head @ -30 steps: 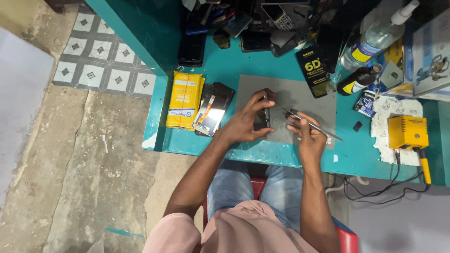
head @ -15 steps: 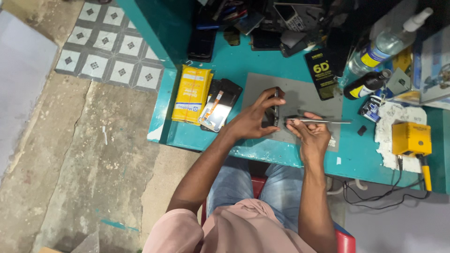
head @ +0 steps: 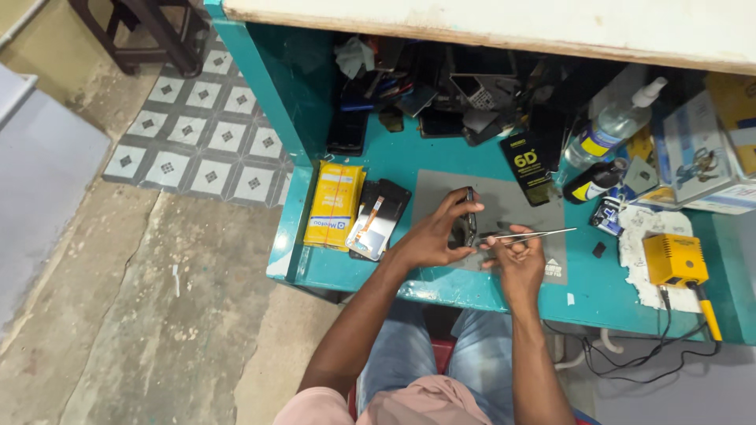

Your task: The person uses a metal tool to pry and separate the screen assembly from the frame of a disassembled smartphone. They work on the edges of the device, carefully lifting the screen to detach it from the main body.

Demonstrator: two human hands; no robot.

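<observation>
Yellow flat box [head: 335,206] lay at the table's left edge, on the teal table [head: 409,165]. Just right of it, a loose phone screen panel [head: 378,220] with an orange flex strip, face down. Grey work mat [head: 516,206] sat near the table's front edge, middle. Left hand [head: 431,236] was over the mat, fingers wrapped around a small dark phone [head: 469,224], held up on its edge, tilted, off the mat surface. Right hand [head: 518,256] was just beside it, pinching metal tweezers [head: 528,234]; the tips pointed at the phone's lower part, the tail pointed right. Contact between tips and phone too small to tell. Phone probably light and stiff, with smooth slippery faces and fragile glass; best held by the long side edges, as here, not by the faces. Further right: clear spray bottle [head: 610,130], dark packet [head: 529,168], yellow soldering station [head: 674,260] near the front right corner, cables hanging off the front edge.
</observation>
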